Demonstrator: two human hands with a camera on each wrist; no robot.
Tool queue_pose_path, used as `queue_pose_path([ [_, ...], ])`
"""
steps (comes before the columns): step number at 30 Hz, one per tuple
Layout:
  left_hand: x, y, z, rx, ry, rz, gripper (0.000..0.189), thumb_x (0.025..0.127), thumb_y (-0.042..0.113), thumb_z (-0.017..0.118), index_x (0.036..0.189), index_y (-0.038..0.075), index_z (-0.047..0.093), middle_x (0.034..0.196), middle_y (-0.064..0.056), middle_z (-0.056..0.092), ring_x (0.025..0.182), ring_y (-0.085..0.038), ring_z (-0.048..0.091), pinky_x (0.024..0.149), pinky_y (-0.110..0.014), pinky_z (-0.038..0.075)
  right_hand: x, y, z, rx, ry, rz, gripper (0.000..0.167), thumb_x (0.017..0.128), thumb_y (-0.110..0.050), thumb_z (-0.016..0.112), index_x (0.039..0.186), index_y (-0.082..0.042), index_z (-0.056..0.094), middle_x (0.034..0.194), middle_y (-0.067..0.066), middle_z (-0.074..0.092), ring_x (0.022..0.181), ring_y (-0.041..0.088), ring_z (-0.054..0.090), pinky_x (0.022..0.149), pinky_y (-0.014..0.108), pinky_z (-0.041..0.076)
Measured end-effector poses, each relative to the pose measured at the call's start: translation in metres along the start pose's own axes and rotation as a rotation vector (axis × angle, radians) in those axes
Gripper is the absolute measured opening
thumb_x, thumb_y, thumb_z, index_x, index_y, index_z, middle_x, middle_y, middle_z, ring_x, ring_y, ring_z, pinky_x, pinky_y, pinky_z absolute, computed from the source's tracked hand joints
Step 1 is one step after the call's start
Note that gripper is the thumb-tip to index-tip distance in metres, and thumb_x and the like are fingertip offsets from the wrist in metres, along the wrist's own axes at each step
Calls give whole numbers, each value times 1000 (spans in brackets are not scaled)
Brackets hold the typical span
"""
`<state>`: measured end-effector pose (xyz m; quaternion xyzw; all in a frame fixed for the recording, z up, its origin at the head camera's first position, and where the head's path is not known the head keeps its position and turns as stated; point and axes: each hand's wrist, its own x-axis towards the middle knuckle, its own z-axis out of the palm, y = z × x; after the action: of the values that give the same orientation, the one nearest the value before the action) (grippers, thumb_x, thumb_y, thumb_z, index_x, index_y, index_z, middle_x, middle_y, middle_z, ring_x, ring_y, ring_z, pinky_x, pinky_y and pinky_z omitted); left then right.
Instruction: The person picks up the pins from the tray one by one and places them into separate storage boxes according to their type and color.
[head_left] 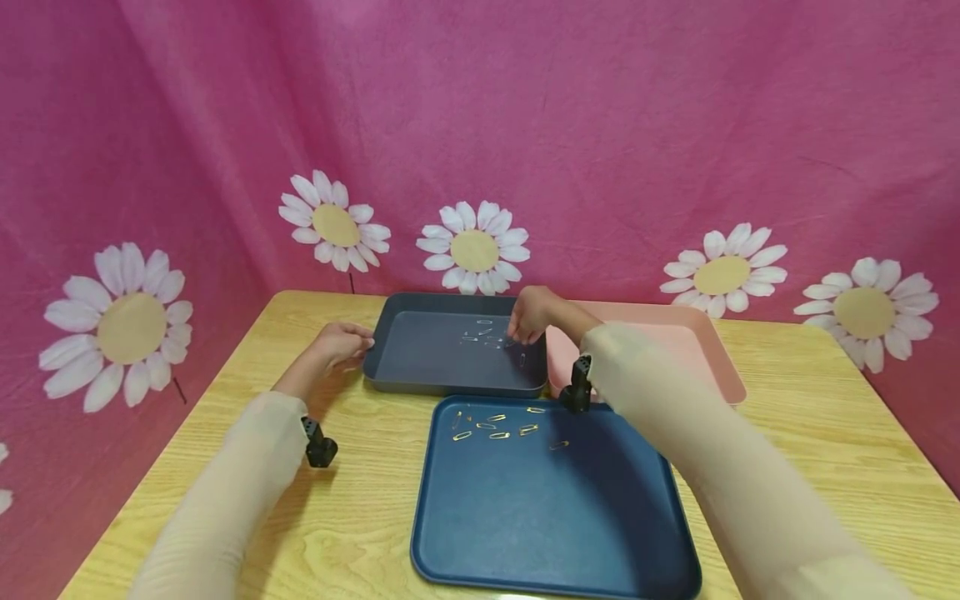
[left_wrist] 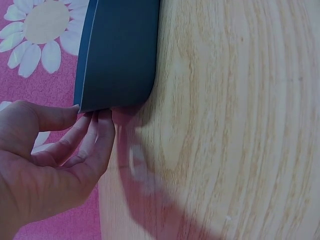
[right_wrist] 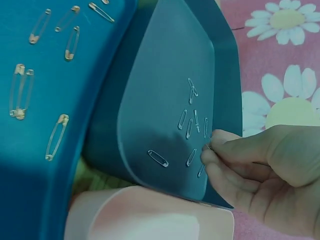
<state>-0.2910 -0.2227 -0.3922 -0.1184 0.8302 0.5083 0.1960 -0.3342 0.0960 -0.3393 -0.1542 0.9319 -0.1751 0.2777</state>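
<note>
My left hand (head_left: pixel 337 345) pinches the left wall of a dark grey tray (head_left: pixel 416 358), thumb over the rim and fingers below it, as the left wrist view shows. My right hand (head_left: pixel 531 315) is over that tray's right end. Thumb and fingertips are pinched around a thin silver safety pin (right_wrist: pixel 208 146), mostly hidden by the fingers. Several silver safety pins (right_wrist: pixel 158 158) lie scattered on the grey tray's floor beside this hand. Gold safety pins (head_left: pixel 499 435) are spread over the far left part of a blue tray (head_left: pixel 540 517) nearer to me.
A pink tray (head_left: pixel 708 354) stands right of the grey one, partly behind my right forearm. All the trays are on a light wooden table (head_left: pixel 345 508). A pink cloth (head_left: pixel 600 150) with large white flowers hangs behind the table and at its left.
</note>
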Motion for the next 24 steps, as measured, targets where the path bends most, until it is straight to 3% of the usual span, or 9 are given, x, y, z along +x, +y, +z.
queue_pose_path([
  [5,-1,0,0,-1,3,2,42,100,10,45,140,-4,43,142,-23,46,113,-23,56,106,-38,45,15,0,0,-40,-69,58,18,88,-6,63,102,1,72,67,-5,64,61,3,56,64,19,54],
  [8,0,0,0,-9,12,4,42,99,9,46,138,-4,45,135,-19,50,102,-17,57,98,-33,50,30,5,2,-76,-78,67,14,87,-7,65,96,-5,74,73,1,70,64,6,59,70,24,57],
  [9,0,0,0,-11,18,2,41,99,9,46,138,-4,46,132,-17,51,99,-15,57,95,-30,51,43,15,3,-67,-83,29,10,85,-10,68,91,-9,76,72,1,71,63,6,60,67,23,56],
  [12,0,2,0,-21,22,8,41,98,8,47,137,-4,47,127,-14,52,95,-12,56,87,-26,51,50,21,3,-95,-35,4,6,83,-14,72,86,-14,77,76,4,73,64,9,64,68,25,57],
  [15,0,3,0,-23,24,5,41,98,8,47,138,-4,46,130,-15,51,99,-13,56,89,-25,51,39,20,1,-67,60,-9,8,82,-13,73,88,-12,77,77,5,74,64,10,66,66,25,57],
  [16,0,3,-1,-25,22,2,41,98,8,47,138,-4,46,131,-16,51,100,-14,56,90,-26,51,24,13,0,-58,105,21,11,83,-10,72,93,-8,77,79,7,74,64,10,66,68,26,58],
  [18,0,3,-1,-32,21,-4,42,98,9,48,138,-4,46,132,-16,51,102,-14,57,92,-27,51,11,15,-2,-8,163,-10,13,83,-7,70,94,-2,76,75,7,74,61,7,64,64,23,57],
  [24,0,0,-3,-14,5,11,42,99,11,47,138,-3,46,127,-15,55,99,-14,58,96,-31,50,-21,45,-5,110,280,-54,12,82,-3,70,92,4,74,72,7,73,57,4,60,64,25,57],
])
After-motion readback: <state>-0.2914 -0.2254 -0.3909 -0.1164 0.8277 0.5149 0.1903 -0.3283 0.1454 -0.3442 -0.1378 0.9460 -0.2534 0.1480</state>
